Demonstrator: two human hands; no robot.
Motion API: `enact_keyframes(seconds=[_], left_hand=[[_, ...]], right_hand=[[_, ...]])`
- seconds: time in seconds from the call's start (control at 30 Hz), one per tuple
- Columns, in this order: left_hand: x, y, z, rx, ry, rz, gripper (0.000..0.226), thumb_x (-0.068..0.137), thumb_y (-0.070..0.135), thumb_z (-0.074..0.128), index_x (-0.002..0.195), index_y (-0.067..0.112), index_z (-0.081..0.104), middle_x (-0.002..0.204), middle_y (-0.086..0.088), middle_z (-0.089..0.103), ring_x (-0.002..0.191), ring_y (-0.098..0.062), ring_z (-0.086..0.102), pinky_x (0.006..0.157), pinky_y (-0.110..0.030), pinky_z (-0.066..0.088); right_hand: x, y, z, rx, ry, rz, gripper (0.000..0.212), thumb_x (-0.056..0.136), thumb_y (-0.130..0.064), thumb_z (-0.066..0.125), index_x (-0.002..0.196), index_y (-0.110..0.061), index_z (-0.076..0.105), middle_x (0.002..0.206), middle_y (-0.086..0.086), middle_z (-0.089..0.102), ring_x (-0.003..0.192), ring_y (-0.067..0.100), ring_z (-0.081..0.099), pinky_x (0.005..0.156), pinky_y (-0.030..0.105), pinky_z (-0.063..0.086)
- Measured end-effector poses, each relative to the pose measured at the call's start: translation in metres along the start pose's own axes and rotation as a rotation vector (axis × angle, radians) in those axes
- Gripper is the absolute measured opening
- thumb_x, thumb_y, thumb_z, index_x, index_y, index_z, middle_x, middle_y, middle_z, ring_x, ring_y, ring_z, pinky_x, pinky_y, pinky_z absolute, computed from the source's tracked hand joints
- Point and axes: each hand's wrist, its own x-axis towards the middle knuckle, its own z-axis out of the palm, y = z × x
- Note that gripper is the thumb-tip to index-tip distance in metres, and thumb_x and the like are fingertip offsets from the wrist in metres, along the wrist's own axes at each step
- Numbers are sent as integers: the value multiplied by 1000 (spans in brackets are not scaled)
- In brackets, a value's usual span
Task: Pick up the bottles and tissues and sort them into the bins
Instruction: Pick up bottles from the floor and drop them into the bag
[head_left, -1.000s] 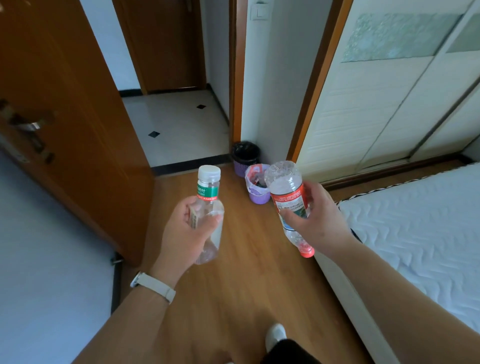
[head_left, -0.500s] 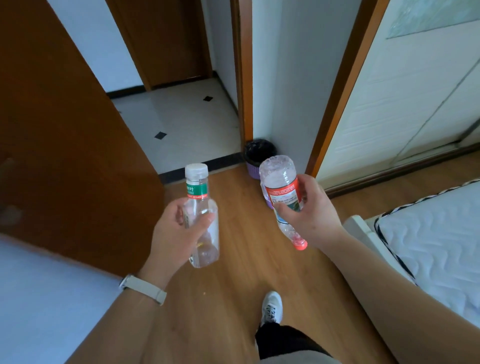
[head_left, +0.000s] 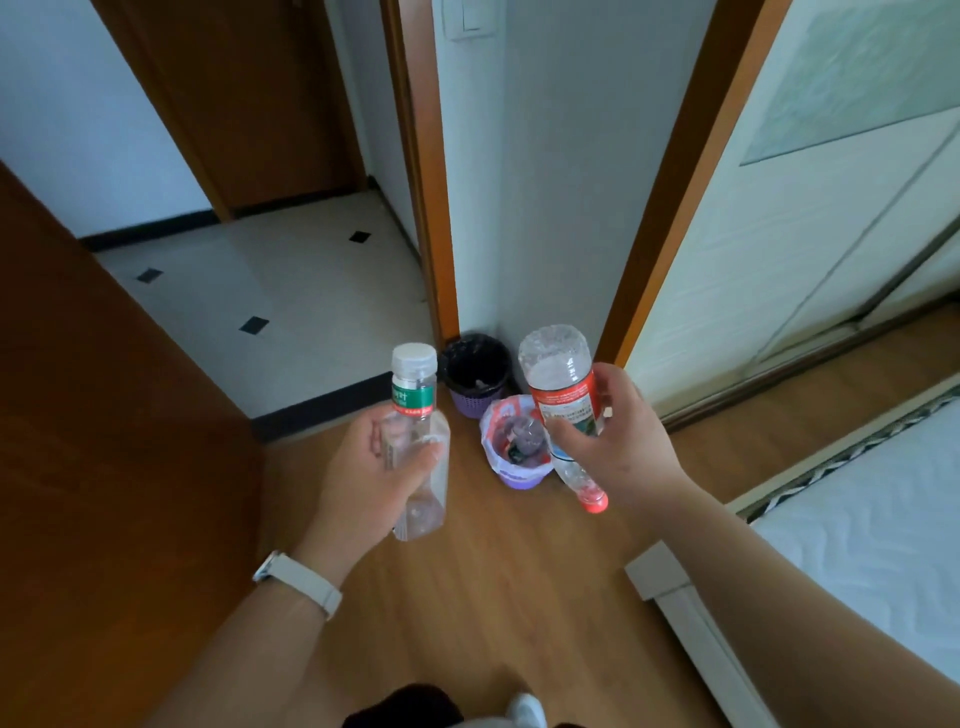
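Holding green-label bottle (head_left: 415, 441) upright in curled left hand (head_left: 371, 470), left of white-lined bin (head_left: 522, 479). Gripping red-label bottle (head_left: 563, 397) cap-down in right hand (head_left: 626, 447), overlapping that bin's right rim in view. Probably best: bring each over its mouth, release low, one by one; avoid black-lined bin (head_left: 470, 406) behind.

Bare floor (head_left: 493, 571) lay open through mid-frame up to the black-lined bin (head_left: 475, 406) and the white-lined bin (head_left: 522, 479). The door (head_left: 104, 467) crowded the left, the bed (head_left: 883, 545) the lower right; the wall (head_left: 545, 208) shut off behind.
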Motion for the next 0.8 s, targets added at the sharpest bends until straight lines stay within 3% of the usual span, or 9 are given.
enact_keyframes(seconds=[0.13, 0.33, 0.6, 0.7, 0.8], left_hand=[[60, -12, 4, 6, -65, 7, 46, 81, 27, 78, 116, 29, 49, 103, 12, 63, 89, 4, 61, 74, -17, 47], [176, -38, 8, 22, -181, 24, 45, 81, 34, 77, 116, 25, 50, 100, 10, 63, 90, -4, 62, 70, -19, 45], [335, -58, 6, 37, -420, 82, 40, 80, 36, 77, 110, 30, 50, 99, 14, 61, 87, 7, 59, 66, -11, 47], [380, -67, 19, 42, -497, 108, 37, 80, 39, 77, 104, 38, 47, 99, 19, 60, 88, 9, 59, 71, -14, 50], [413, -82, 40, 89, -559, 76, 47, 79, 45, 76, 113, 33, 45, 102, 18, 59, 89, 4, 60, 75, -25, 54]], right_hand=[[41, 9, 17, 0, 8, 81, 65, 76, -49, 74, 129, -31, 40, 116, -13, 55, 100, 7, 57, 78, 22, 48], [110, 9, 54, -48, 56, 189, 56, 76, -48, 74, 117, -39, 38, 105, -20, 53, 91, 3, 57, 71, 14, 42], [203, -15, 109, -116, 161, 395, 51, 73, -44, 74, 115, -33, 47, 100, -21, 56, 92, 5, 56, 75, 24, 42], [227, -11, 122, -129, 190, 464, 53, 74, -45, 74, 117, -34, 45, 98, -24, 53, 92, 2, 55, 72, 20, 41], [243, 2, 129, -123, 204, 525, 58, 75, -46, 74, 122, -33, 44, 104, -20, 55, 94, 3, 56, 74, 20, 43]])
